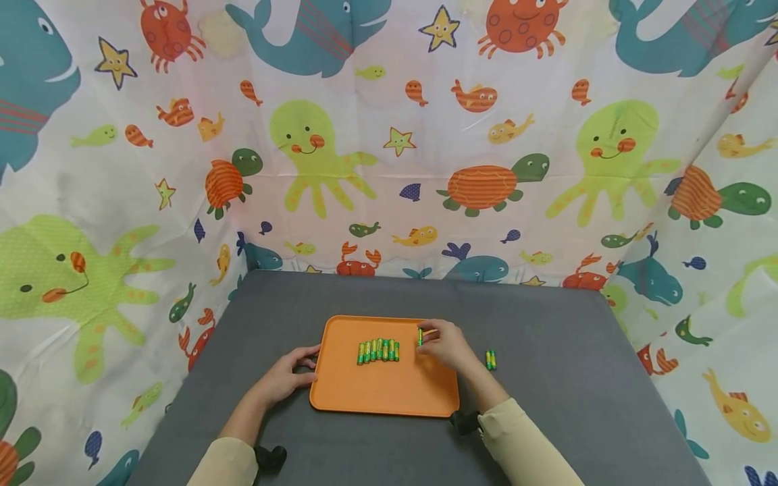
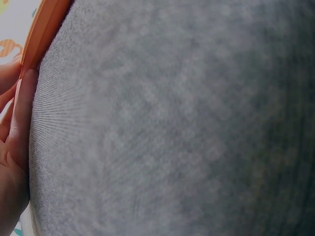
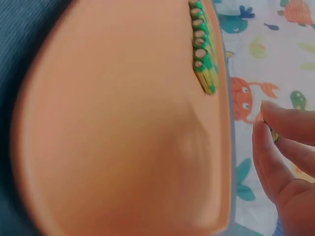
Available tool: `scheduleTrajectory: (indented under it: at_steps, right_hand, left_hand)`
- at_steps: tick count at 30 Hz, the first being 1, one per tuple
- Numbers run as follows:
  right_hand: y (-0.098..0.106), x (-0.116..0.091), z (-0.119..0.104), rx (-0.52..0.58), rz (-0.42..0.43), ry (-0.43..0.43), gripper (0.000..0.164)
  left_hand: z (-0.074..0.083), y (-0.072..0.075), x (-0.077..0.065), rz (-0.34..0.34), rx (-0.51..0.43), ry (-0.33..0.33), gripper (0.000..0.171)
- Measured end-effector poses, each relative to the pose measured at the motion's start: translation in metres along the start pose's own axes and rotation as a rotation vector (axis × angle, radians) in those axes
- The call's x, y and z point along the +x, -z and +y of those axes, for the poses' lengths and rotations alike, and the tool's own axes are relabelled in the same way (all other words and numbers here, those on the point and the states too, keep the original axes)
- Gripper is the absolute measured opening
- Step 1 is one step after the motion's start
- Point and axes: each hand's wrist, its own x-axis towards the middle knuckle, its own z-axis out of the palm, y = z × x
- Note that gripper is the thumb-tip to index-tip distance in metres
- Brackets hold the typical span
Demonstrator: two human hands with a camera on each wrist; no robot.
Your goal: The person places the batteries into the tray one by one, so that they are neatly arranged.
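Note:
A green-and-yellow battery [image 1: 420, 336] is pinched upright between the thumb and fingers of my right hand [image 1: 446, 343], over the right part of an orange tray [image 1: 389, 398]. In the right wrist view, only a sliver of this battery [image 3: 273, 135] shows between the fingers. To its left, several like batteries [image 1: 378, 350] lie side by side in a row on the tray. My left hand [image 1: 284, 378] rests at the tray's left edge, thumb and fingertips spread apart along the rim. In the left wrist view, its fingers [image 2: 23, 113] touch the tray's side [image 2: 44, 32].
Two more batteries [image 1: 490, 360] lie on the grey tabletop [image 1: 547, 418], right of the tray and beside my right forearm. A curtain [image 1: 389, 135] printed with sea animals hangs behind the table and along both sides.

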Motion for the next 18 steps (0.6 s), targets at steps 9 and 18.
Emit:
scheduleTrajectory:
  at_steps: [9, 18]
  right_hand:
    - [-0.023, 0.010, 0.003, -0.023, -0.031, 0.010, 0.051]
    - [-0.041, 0.014, 0.008, -0.099, -0.074, 0.008, 0.051]
  left_hand:
    - [0.002, -0.001, -0.002, -0.005, -0.027, 0.000, 0.064]
    - [0.002, -0.001, -0.001, -0.016, -0.033, 0.000, 0.065]
